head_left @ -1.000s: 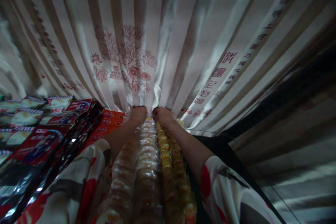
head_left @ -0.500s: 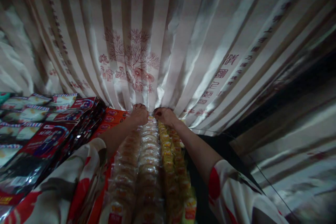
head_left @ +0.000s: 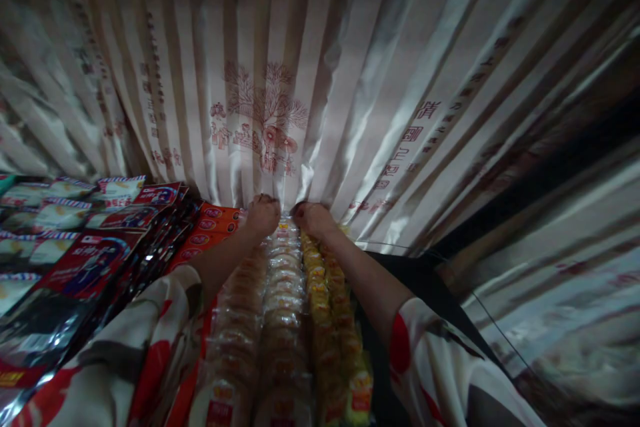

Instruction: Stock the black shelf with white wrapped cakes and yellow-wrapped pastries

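Both hands reach to the far end of rows of wrapped snacks, where a pleated cream curtain (head_left: 330, 93) hangs down. My left hand (head_left: 263, 215) is closed, with bent fingers against the curtain's lower edge. Just to its right, my right hand (head_left: 315, 220) is closed in a pinch at the same edge. What their fingertips hold is hidden in shadow. Between and below them runs a row of round cakes in clear wrappers (head_left: 285, 280). A browner row of wrapped cakes (head_left: 240, 307) lies under my left forearm, and yellow packets (head_left: 320, 293) run beneath my right hand.
Orange packets (head_left: 213, 227) lie left of my left hand. Farther left are stacked dark red packets (head_left: 100, 260) and white-and-yellow bags (head_left: 63, 213). A dark surface (head_left: 400, 280) borders the yellow packets on the right. More pale printed cloth (head_left: 565, 293) hangs at far right.
The view has shifted slightly, so the curtain's print sits a little differently. Both hands stay closed at the curtain's lower edge, almost unmoved.
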Motion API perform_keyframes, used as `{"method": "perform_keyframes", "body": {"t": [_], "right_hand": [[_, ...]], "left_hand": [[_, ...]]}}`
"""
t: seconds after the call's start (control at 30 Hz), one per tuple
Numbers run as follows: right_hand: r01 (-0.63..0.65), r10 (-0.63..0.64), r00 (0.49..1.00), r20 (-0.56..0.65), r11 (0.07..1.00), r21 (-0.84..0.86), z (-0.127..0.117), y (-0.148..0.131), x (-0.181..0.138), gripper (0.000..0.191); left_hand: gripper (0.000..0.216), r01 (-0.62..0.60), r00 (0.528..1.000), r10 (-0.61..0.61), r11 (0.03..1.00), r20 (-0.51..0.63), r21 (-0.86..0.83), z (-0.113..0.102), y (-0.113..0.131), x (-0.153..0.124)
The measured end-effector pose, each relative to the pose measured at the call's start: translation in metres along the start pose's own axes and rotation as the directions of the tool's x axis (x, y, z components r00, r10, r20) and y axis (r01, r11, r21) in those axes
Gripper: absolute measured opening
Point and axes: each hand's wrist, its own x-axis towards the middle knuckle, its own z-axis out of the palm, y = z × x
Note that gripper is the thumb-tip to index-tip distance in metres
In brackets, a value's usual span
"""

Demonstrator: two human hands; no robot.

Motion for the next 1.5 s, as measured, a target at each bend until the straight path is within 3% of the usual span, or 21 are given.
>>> {"method": "perform_keyframes", "body": {"t": [0.1, 0.27, 0.5, 0.63, 0.73, 0.87, 1.03, 1.23, 1.37, 1.5], "right_hand": [[-0.012, 0.010, 0.999, -0.052, 0.999, -0.044, 0.000, -0.001, -0.003, 0.027], [0.007, -0.011, 0.998, -0.054, 0.997, -0.075, 0.006, 0.000, 0.000, 0.027], [0.017, -0.022, 0.998, -0.062, 0.997, -0.081, 0.012, 0.000, 0.005, 0.026], [0.084, -0.082, 0.990, -0.110, 0.996, 0.005, 0.010, 0.003, 0.001, 0.024], [0.213, -0.209, 0.963, -0.170, 0.977, 0.008, 0.012, 0.008, -0.002, 0.019], [0.256, -0.256, 0.959, -0.122, 0.967, -0.014, 0.019, 0.013, -0.003, 0.014], [0.242, -0.249, 0.964, -0.095, 0.967, -0.077, 0.023, 0.012, -0.002, 0.019], [0.220, -0.228, 0.968, -0.108, 0.972, -0.078, 0.023, 0.010, -0.006, 0.020], [0.208, -0.214, 0.968, -0.134, 0.977, -0.055, 0.027, 0.011, -0.006, 0.019], [0.200, -0.199, 0.959, -0.202, 0.980, -0.015, 0.030, 0.010, -0.007, 0.018]], "left_hand": [[0.018, -0.110, 0.994, 0.110, 0.994, -0.029, -0.001, -0.004, -0.002, -0.008], [0.018, -0.293, 0.952, 0.283, 0.953, 0.120, 0.073, -0.014, 0.000, -0.019], [0.019, -0.205, 0.966, 0.181, 0.971, 0.187, 0.121, -0.016, 0.007, -0.019], [0.021, -0.143, 0.982, 0.127, 0.983, 0.137, 0.118, -0.010, 0.005, -0.019], [0.022, -0.121, 0.990, 0.111, 0.985, 0.082, 0.120, -0.006, 0.003, -0.020], [0.021, -0.096, 0.995, 0.092, 0.990, 0.047, 0.101, -0.003, 0.004, -0.020], [0.024, -0.159, 0.987, 0.158, 0.983, 0.020, 0.097, -0.012, 0.006, -0.025], [0.019, -0.325, 0.939, 0.305, 0.938, 0.157, 0.122, -0.023, 0.003, -0.032], [0.015, -0.321, 0.937, 0.295, 0.938, 0.185, 0.130, -0.021, 0.004, -0.033], [0.019, -0.259, 0.960, 0.242, 0.958, 0.139, 0.123, -0.014, 0.004, -0.035]]}}
